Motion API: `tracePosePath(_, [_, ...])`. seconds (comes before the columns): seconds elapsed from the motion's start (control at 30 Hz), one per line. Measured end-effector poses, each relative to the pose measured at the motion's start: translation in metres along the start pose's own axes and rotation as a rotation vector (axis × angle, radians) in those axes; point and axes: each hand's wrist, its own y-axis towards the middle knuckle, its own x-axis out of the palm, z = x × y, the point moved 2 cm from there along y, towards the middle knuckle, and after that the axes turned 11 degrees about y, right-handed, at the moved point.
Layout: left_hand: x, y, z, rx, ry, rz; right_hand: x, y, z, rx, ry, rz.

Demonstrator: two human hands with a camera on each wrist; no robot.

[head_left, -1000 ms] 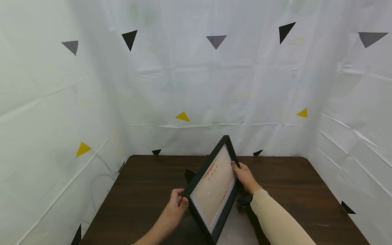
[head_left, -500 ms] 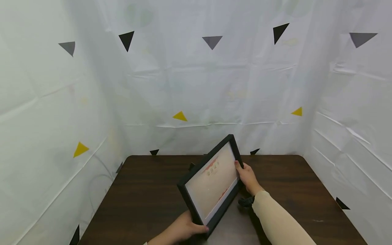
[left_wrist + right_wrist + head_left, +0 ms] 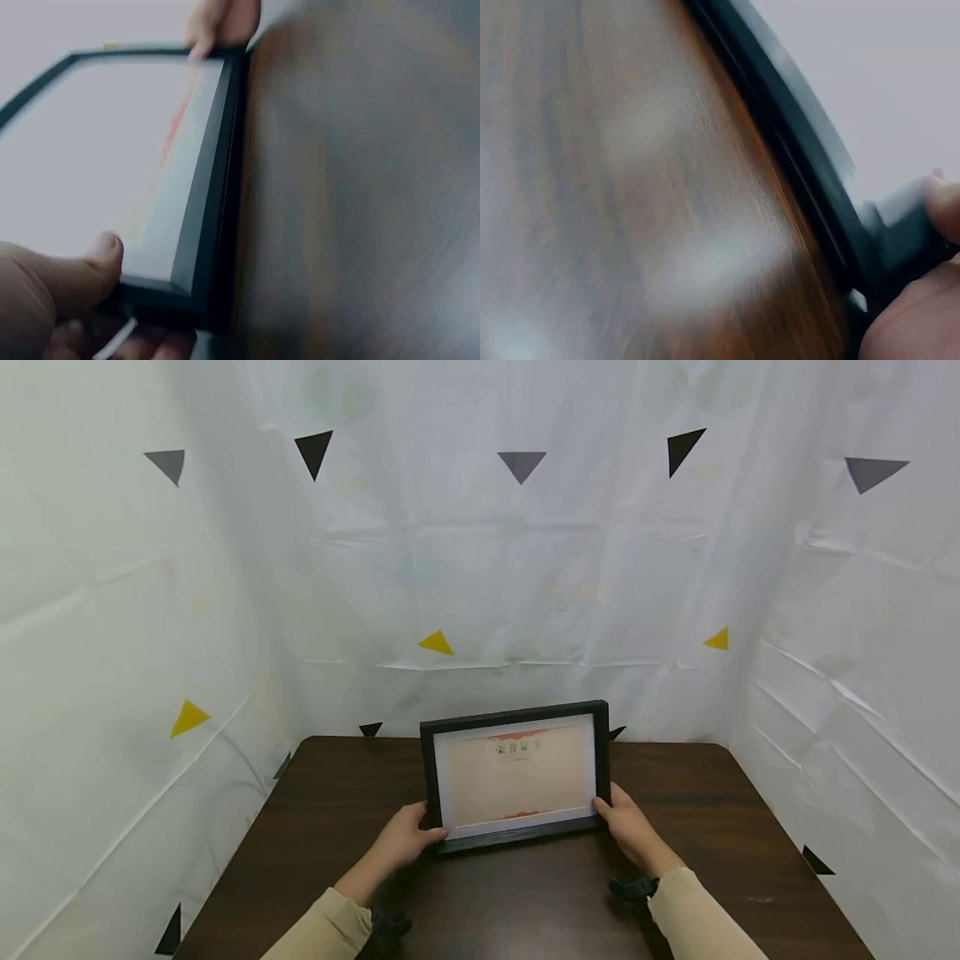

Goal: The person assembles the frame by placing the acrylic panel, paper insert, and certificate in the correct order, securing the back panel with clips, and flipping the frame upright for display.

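A black picture frame [image 3: 517, 839] with a cream certificate [image 3: 517, 777] behind its front stands nearly upright, slightly tilted, facing me in the head view. My left hand [image 3: 403, 838] grips its lower left corner, thumb on the front and fingers behind, as the left wrist view also shows on the frame [image 3: 206, 202]. On the opposite side my right hand [image 3: 628, 827] holds the lower right edge, thumb over the front. In the right wrist view the frame's lower edge [image 3: 795, 142] runs close to the wood. Whether that edge touches the table cannot be told.
A dark brown wooden table [image 3: 517, 902] lies under the frame. White sheeting [image 3: 480, 577] with black, grey and yellow triangles hangs behind and at both sides. Dark bands sit on both wrists, below cream sleeves [image 3: 322, 931].
The picture frame has turned from a steep slant to almost level, its front now facing me. My left hand has shifted its hold and moved up and left; my right hand has moved lower.
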Motion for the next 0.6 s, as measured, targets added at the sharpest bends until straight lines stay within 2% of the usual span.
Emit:
tracePosePath(0.07, [-0.002, 0.011, -0.006, 0.027, 0.012, 0.004, -0.006, -0.009, 0.0, 0.005, -0.064, -0.024])
tracePosePath(0.13, [-0.004, 0.021, -0.012, 0.046, 0.022, 0.003, -0.01, -0.015, 0.001, 0.01, -0.146, -0.013])
tracePosePath(0.27, [-0.007, 0.035, -0.021, 0.039, 0.013, 0.013, -0.011, -0.023, 0.002, 0.024, -0.244, -0.005])
tracePosePath(0.43, [-0.008, 0.039, -0.027, 0.012, -0.025, 0.063, -0.004, -0.025, -0.003, 0.026, -0.273, 0.005])
tracePosePath(0.6, [-0.003, 0.035, -0.028, -0.011, -0.028, 0.083, -0.003, -0.03, -0.005, 0.055, -0.308, 0.004])
